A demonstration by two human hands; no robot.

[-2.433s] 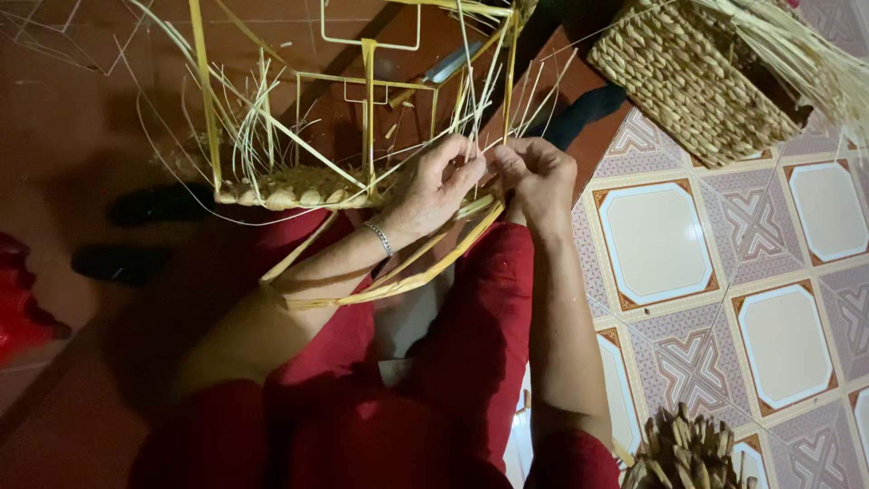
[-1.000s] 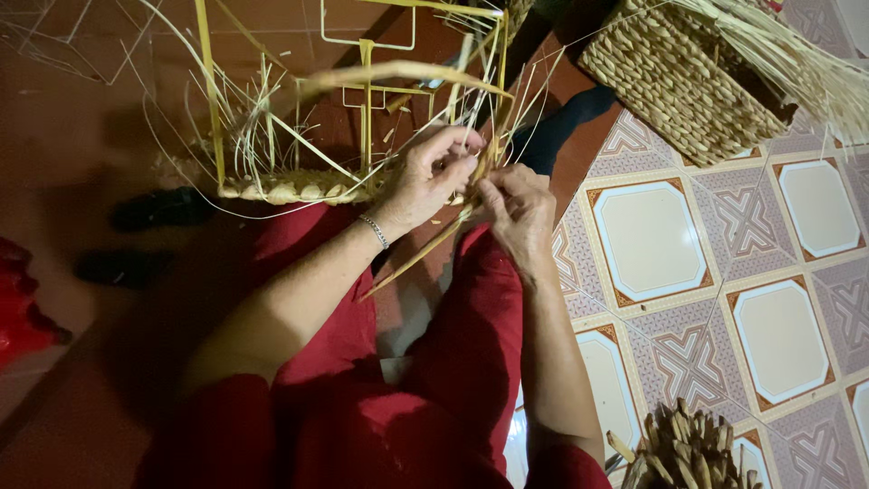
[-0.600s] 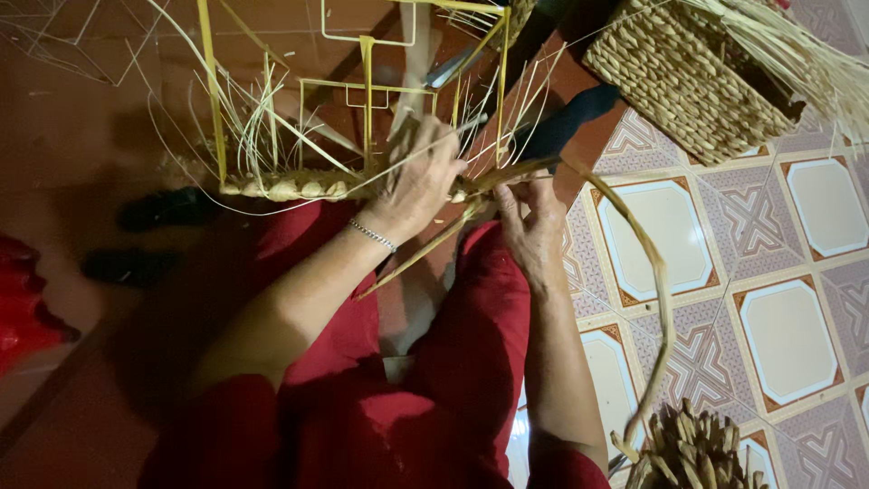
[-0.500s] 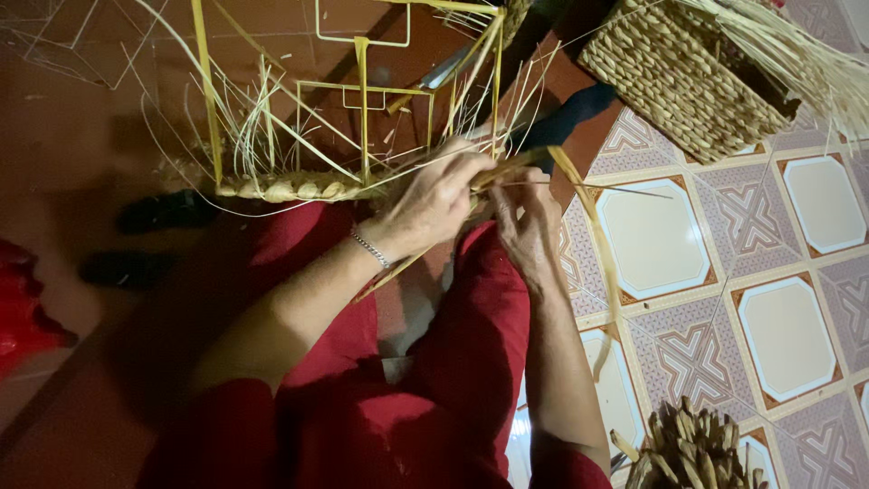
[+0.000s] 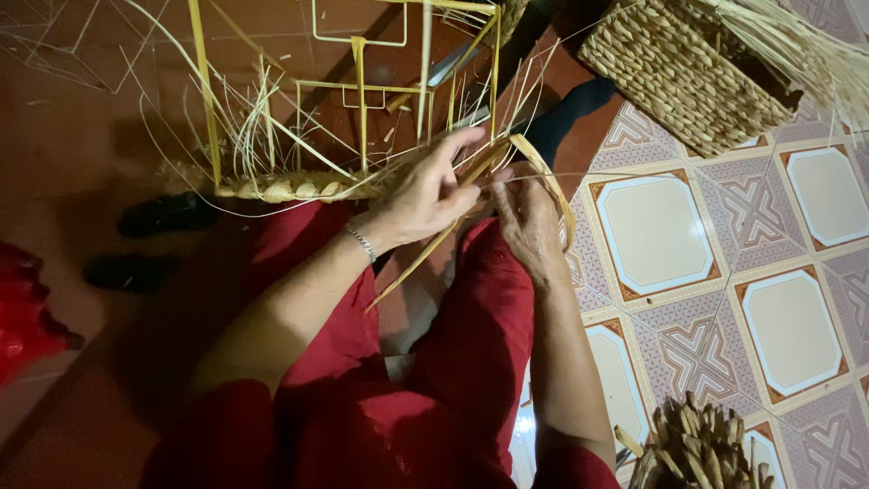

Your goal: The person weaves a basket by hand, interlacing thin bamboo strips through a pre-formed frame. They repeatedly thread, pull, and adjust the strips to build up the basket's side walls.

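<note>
At the wire frame [image 5: 362, 91], both hands [image 5: 425, 195] bend a straw strand [image 5: 548, 177].

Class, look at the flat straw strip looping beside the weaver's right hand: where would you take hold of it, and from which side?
Probably at the strip's free arc, just right of the right hand. It is flat and bowed outward over the tiled floor, so come in from that open right side and pinch its two broad faces. The left hand and wire frame crowd the other side.
</note>
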